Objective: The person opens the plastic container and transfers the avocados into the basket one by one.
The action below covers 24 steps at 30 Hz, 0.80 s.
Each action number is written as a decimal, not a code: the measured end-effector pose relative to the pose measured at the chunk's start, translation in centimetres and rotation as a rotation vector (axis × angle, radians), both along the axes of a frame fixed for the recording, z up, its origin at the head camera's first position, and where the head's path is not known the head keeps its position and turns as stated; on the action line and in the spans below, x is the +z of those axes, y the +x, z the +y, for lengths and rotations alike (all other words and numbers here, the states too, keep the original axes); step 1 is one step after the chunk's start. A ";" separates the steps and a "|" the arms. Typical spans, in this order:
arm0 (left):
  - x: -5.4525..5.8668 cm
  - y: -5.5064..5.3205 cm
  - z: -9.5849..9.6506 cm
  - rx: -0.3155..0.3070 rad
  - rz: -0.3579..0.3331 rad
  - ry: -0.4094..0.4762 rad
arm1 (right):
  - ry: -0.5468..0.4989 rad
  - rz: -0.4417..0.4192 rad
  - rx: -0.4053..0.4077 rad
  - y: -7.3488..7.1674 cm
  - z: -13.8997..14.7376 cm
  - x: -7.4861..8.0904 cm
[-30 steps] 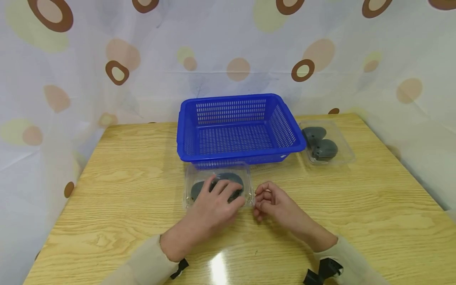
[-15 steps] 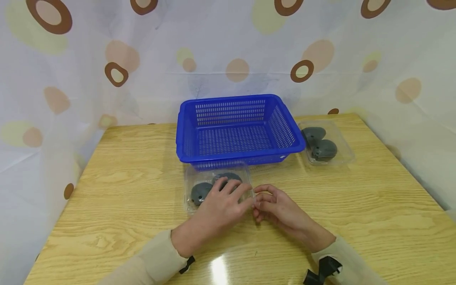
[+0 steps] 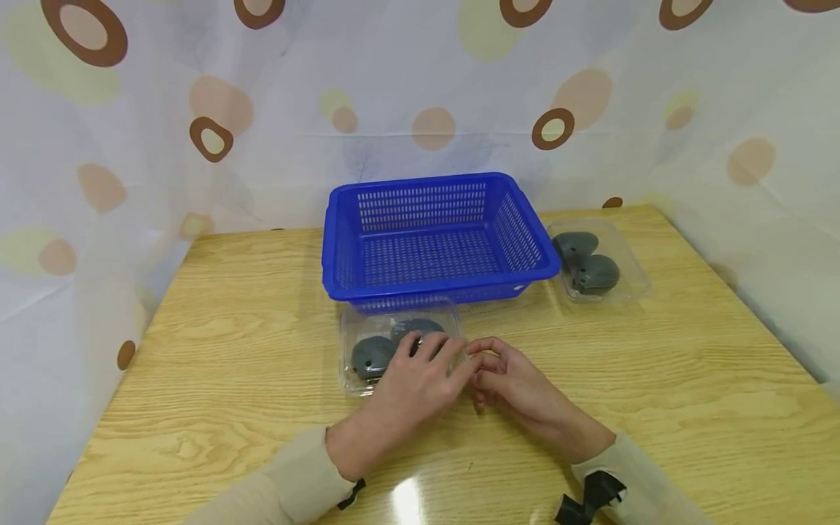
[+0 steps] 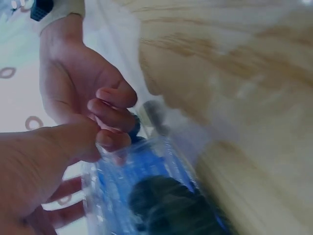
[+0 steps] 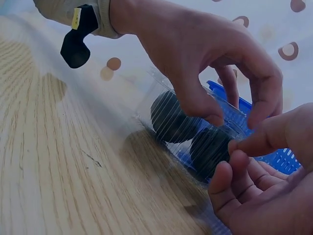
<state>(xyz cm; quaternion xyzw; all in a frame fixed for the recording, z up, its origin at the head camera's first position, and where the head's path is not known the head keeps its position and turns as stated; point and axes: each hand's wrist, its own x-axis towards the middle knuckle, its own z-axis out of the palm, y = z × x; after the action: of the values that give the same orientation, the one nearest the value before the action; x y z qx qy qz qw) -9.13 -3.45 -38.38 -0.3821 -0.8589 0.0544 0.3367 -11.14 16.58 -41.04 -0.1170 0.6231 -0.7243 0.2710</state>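
Note:
A clear plastic clamshell box (image 3: 351,383) with two dark grey rounded pieces (image 3: 372,357) inside lies in front of the blue basket. Each piece carries a small dark dot. My left hand (image 3: 416,375) reaches over the box's right part from the front, fingers bent, thumb toward the right end; thumb and fingertips stay apart in the right wrist view. At that end my right hand (image 3: 515,383) pinches the box's edge between thumb and forefinger, its other fingers curled. In the left wrist view, the left thumb tip is right at the right hand's fingers (image 4: 112,139).
A blue slotted plastic basket (image 3: 440,281) stands behind the box. Right of it, a second clear box (image 3: 630,270) holds two similar grey pieces (image 3: 596,273). The wooden table (image 3: 230,321) meets a patterned cloth (image 3: 289,168) at the back and sides.
My left hand has slid right along the box toward its right end, uncovering the left grey piece. The right hand has stayed at the box's right end.

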 end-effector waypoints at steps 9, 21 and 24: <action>0.4 0.7 0.2 0.025 -0.078 -0.106 | 0.021 0.028 -0.012 0.1 0.1 0.2; 0.5 0.2 -0.6 -0.041 -0.035 -0.083 | 0.007 0.027 0.055 -0.3 1.1 0.0; 0.6 0.1 -0.7 -0.065 -0.018 -0.068 | -0.014 0.025 0.076 -0.4 1.4 -0.1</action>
<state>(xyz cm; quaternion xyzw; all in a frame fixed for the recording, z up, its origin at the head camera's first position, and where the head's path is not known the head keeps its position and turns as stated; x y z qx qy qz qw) -9.04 -4.15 -37.78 -0.4215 -0.8467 0.0692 0.3173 -11.50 18.03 -41.13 -0.1516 0.6165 -0.7163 0.2895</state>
